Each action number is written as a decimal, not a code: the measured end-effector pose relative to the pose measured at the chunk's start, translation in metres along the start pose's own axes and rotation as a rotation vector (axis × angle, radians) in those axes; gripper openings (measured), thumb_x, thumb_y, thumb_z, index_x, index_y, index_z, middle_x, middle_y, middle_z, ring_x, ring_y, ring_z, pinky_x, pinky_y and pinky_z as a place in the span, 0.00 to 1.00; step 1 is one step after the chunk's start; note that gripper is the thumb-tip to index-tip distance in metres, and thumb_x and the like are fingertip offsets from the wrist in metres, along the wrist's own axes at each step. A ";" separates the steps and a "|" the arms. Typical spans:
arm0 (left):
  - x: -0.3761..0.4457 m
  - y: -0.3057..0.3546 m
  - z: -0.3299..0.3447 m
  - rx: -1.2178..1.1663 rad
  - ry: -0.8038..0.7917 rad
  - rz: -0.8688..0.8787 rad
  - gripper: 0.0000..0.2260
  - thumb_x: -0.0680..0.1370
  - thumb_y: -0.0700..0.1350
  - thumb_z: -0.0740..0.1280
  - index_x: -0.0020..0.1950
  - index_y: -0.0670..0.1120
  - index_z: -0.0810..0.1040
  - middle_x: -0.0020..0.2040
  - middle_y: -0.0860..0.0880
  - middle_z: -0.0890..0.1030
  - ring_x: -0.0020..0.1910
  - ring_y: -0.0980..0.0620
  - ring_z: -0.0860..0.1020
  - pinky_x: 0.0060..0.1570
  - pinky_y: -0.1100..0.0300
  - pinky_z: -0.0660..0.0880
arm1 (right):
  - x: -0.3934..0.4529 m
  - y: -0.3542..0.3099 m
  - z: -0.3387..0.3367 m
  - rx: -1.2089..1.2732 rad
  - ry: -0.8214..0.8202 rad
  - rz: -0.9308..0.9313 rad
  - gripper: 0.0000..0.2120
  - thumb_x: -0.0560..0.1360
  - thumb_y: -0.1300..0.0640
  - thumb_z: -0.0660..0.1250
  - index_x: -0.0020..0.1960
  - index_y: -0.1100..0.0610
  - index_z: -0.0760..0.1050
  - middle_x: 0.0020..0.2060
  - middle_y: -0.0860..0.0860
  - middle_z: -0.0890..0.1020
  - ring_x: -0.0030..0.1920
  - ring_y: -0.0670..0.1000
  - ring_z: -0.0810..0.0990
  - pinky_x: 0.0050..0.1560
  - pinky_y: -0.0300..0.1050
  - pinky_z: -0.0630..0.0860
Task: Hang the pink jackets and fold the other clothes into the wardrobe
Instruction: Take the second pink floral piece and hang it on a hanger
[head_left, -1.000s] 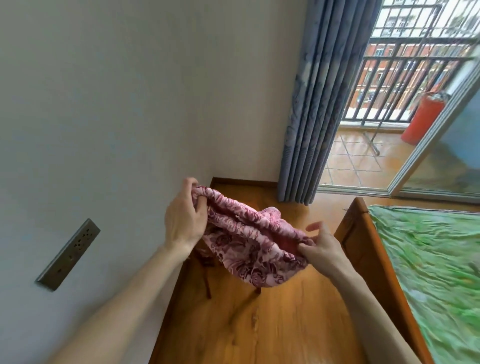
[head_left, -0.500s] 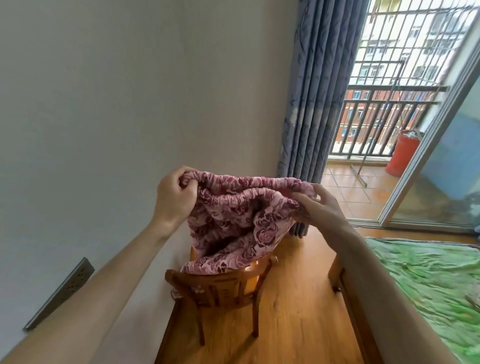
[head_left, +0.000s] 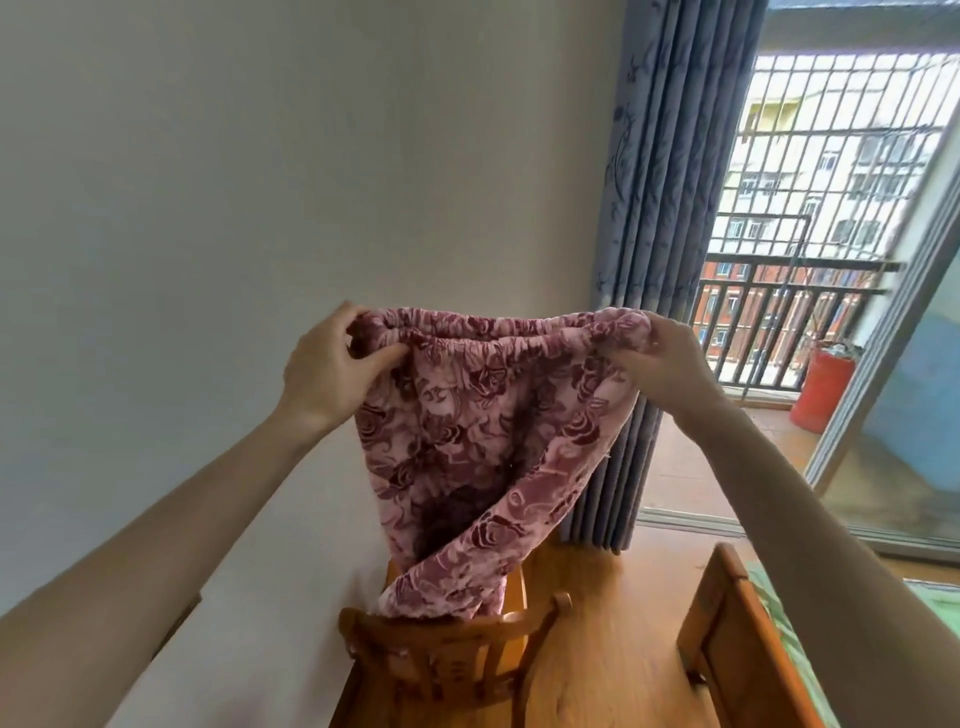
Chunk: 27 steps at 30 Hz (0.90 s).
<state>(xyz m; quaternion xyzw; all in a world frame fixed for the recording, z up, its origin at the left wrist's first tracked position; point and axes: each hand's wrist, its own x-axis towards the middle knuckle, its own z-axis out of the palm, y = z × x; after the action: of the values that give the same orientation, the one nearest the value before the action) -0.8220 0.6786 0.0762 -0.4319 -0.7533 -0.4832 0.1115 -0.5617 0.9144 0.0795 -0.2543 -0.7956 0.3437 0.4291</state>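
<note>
Left hand (head_left: 332, 366) clamped on one end of gathered elastic waistband, thumb and fingers pinching. Right hand (head_left: 662, 358) clamped on opposite end, fabric bunched over the fingers. Waistband stretched level between the two hands, held up at arm's length. Pink rose-patterned garment (head_left: 467, 441) hanging down from both hands, twisting and narrowing toward its lower end. Lower end dropping behind the top rail of wooden chair (head_left: 447, 644), directly below the hands; contact with the seat not discernible. Pale wall (head_left: 260, 182) beyond and beside left hand. Blue-grey curtain (head_left: 670, 182) behind right hand. Wooden bed frame (head_left: 727, 623) below right forearm, green bedding (head_left: 930, 603) at its edge. Balcony railing (head_left: 779, 312) and red cylinder (head_left: 823, 392) farther off, past right hand. Wood floor (head_left: 613, 649) beneath.
</note>
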 end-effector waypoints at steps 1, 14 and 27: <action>0.005 0.004 -0.004 0.066 0.035 0.010 0.19 0.74 0.56 0.79 0.59 0.49 0.79 0.51 0.53 0.82 0.49 0.46 0.81 0.51 0.46 0.79 | 0.007 -0.007 -0.003 0.003 0.029 0.013 0.10 0.75 0.59 0.76 0.56 0.52 0.86 0.45 0.48 0.88 0.48 0.48 0.87 0.55 0.54 0.85; 0.094 0.118 -0.059 -0.142 0.185 0.359 0.17 0.82 0.46 0.71 0.56 0.45 0.62 0.46 0.49 0.71 0.43 0.51 0.72 0.48 0.48 0.75 | 0.101 -0.164 -0.074 0.162 0.302 -0.014 0.15 0.81 0.63 0.57 0.64 0.59 0.76 0.58 0.58 0.83 0.59 0.57 0.84 0.62 0.56 0.82; 0.127 0.245 -0.017 -0.499 0.280 0.473 0.18 0.80 0.46 0.74 0.57 0.45 0.65 0.46 0.56 0.74 0.43 0.62 0.74 0.52 0.61 0.76 | 0.100 -0.234 -0.210 -0.076 0.744 -0.253 0.15 0.83 0.56 0.50 0.38 0.51 0.65 0.35 0.44 0.67 0.31 0.39 0.65 0.30 0.35 0.63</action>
<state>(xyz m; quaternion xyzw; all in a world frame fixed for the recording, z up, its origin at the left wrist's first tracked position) -0.7169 0.7731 0.3140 -0.5377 -0.4688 -0.6674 0.2135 -0.4571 0.9046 0.3928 -0.2770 -0.6232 0.1428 0.7173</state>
